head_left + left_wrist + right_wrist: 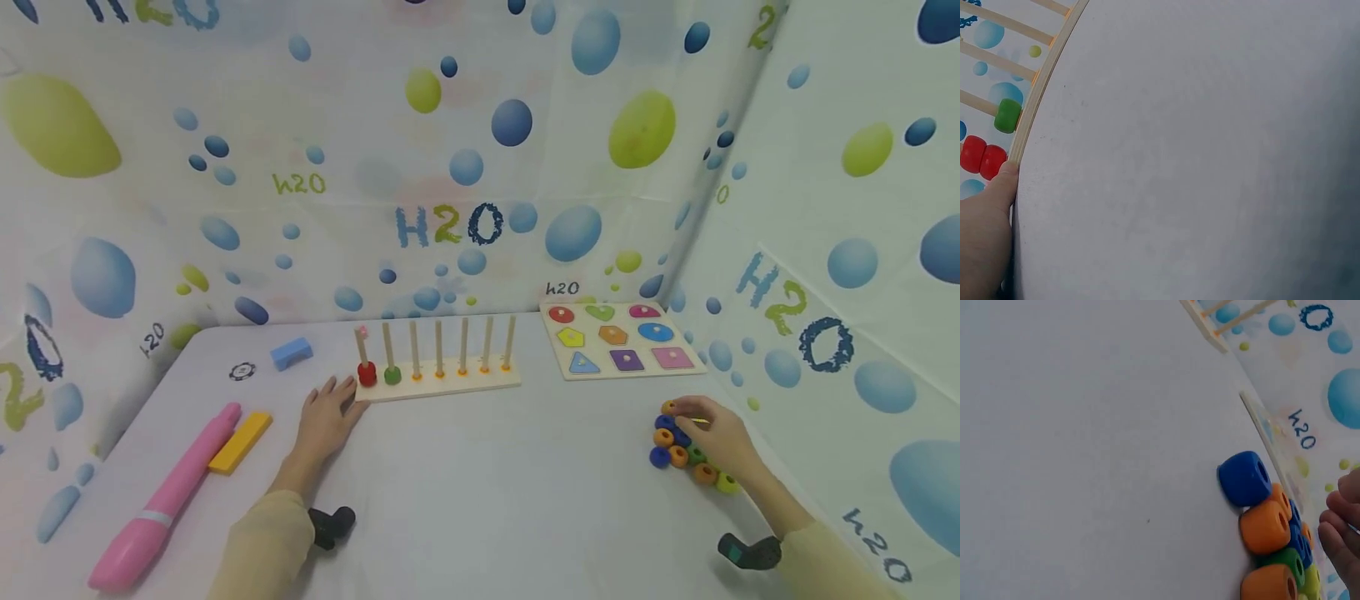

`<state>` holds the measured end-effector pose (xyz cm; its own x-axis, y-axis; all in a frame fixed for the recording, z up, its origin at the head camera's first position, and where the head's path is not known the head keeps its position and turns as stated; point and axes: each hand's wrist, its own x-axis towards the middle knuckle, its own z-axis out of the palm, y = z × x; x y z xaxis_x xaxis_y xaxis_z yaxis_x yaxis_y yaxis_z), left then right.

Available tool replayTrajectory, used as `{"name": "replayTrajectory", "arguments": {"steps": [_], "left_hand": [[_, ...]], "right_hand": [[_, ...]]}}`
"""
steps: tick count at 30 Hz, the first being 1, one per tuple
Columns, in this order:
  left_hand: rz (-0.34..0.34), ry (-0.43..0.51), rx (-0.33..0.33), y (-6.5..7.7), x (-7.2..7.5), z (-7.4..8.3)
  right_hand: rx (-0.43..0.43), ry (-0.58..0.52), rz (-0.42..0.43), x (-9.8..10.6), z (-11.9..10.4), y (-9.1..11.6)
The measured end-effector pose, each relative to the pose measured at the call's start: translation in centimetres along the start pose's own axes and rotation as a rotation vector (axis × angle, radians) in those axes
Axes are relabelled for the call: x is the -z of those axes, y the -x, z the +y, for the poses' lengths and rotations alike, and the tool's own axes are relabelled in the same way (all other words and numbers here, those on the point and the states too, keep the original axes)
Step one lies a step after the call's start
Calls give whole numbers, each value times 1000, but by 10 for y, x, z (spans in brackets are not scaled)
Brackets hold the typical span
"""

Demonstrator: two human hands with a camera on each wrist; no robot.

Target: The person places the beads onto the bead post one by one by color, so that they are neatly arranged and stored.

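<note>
extended left fingers (328, 392) touch the pegboard (438, 384); whether right fingers (692, 406) pinch beads (673, 458) is hidden.

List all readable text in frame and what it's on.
"H2O": back and right of the white, bubble-printed wall sheet
"h2O": same sheet, several places
"2", "O": same sheet, far left
Dark ring on the white tabletop: possibly "O", can't tell
Any marks on the pale wooden seven-peg board: too small to read
</note>
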<state>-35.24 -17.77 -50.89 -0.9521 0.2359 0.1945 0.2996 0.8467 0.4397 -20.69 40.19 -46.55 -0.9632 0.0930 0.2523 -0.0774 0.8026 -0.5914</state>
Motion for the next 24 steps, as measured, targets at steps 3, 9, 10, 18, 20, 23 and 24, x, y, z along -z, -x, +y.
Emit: {"name": "replayTrajectory", "arguments": {"steps": [3,9,10,18,20,23,24], "left_hand": [[14,7,7,1,0,-2],[21,23,8,3,-5,-4],[21,23,8,4,-5,-4],[38,25,0,5,-5,-1],[41,24,0,6,-4,0],[47,19,2,5,-4,-1],[48,18,3,5,-4,-2]], "right_hand": [[-1,64,23,2,8,11],[48,139,20,4,18,28],[58,149,10,4,19,30],[28,279,-127,6,16,33],[10,295,-150,6,14,32],[-23,308,-188,7,10,27],[-30,307,-198,7,10,25]]}}
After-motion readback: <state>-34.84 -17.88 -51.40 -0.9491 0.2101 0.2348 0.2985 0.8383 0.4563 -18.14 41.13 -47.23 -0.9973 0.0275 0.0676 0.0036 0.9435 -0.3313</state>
